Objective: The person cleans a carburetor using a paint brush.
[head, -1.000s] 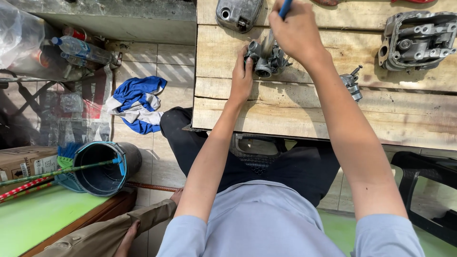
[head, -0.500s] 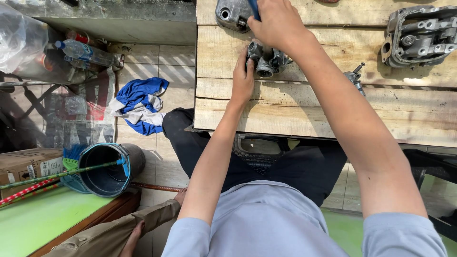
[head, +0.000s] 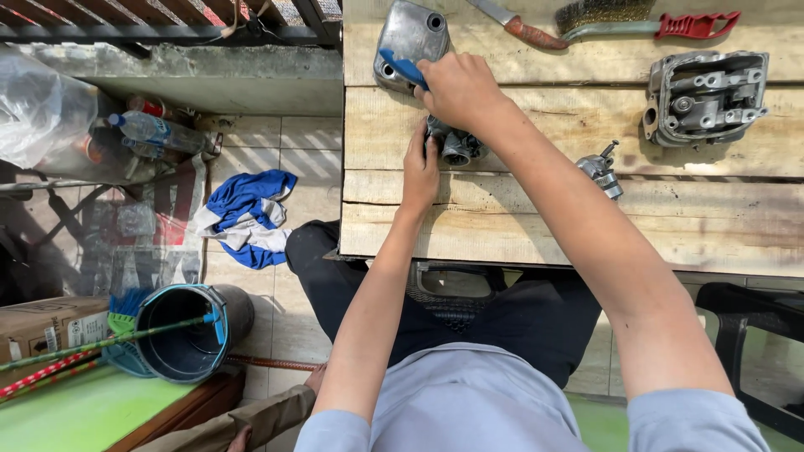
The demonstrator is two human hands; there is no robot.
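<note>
On the tiled floor left of the bench, a blue and white rag (head: 243,218) is seen, with a dark bucket (head: 191,331) lying on its side nearer the viewer. The wooden bench (head: 536,226) carries all parts. Near its left edge, the left hand (head: 420,172) is laid against a small metal carburettor (head: 456,146), steadying it from the near side. Just beyond, at the far left corner, a rounded metal cover (head: 410,38) is placed. The right hand (head: 461,88) is clenched around a blue-handled tool (head: 404,69), positioned directly above the carburettor. A small metal fitting (head: 601,172) lies mid-bench, apart from the hands. Along the far edge, a wire brush with red handle (head: 649,21) is laid. Towards the right edge, a cast engine housing (head: 705,96) is located.
</note>
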